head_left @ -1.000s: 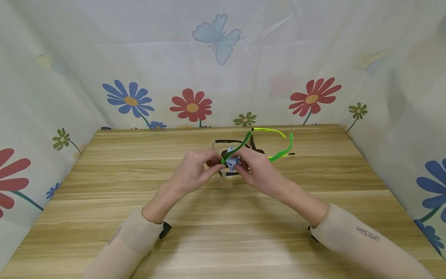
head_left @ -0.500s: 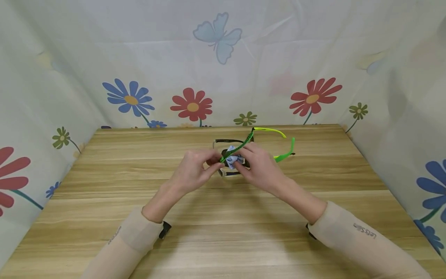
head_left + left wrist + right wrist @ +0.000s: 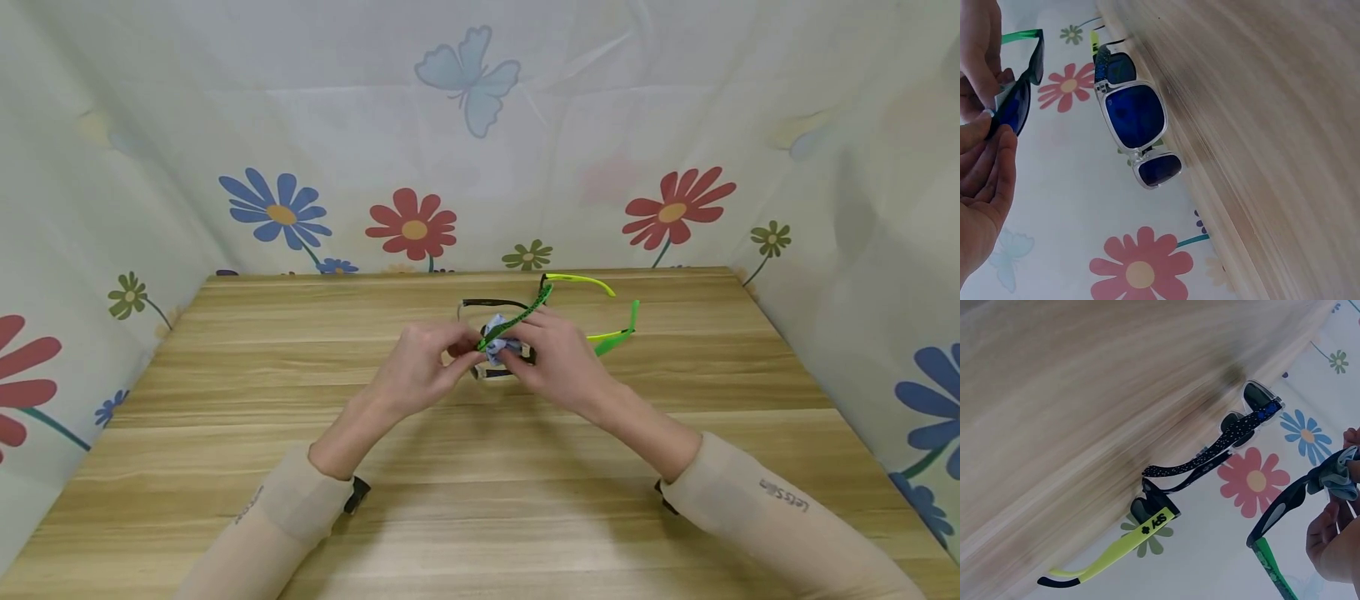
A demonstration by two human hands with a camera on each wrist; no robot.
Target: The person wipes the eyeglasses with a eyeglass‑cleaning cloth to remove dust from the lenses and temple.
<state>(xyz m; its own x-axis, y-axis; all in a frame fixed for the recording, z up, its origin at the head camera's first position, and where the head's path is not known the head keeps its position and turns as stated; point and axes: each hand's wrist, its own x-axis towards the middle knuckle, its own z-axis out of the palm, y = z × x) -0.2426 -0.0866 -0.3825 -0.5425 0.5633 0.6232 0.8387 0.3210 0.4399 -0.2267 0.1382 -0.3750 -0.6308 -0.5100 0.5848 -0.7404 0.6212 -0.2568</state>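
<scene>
In the head view my left hand (image 3: pixel 420 367) pinches one end of a pair of green-framed sunglasses (image 3: pixel 519 320), held above the table. My right hand (image 3: pixel 558 360) grips a crumpled light-blue cloth (image 3: pixel 497 350) against a lens, thumb on the near side. The right wrist view shows the same cloth (image 3: pixel 1335 477) folded round the frame, with a green temple arm (image 3: pixel 1274 567) hanging free. A dark blue lens (image 3: pixel 1021 111) appears beside the fingers in the left wrist view. Fingers and cloth hide much of the front.
Beyond the hands, clear-framed sunglasses (image 3: pixel 1136 117) with blue lenses and dark speckled arms rest on the wooden table (image 3: pixel 480 517). Next to them lie sunglasses with yellow arms (image 3: pixel 1125 549). A flowered curtain (image 3: pixel 315 100) stands behind and along both sides.
The green sunglasses have turned slightly, their far temple arm shifting right and nearer. My right hand's fingers and the cloth have moved a little over the lens; my left hand stays nearly still.
</scene>
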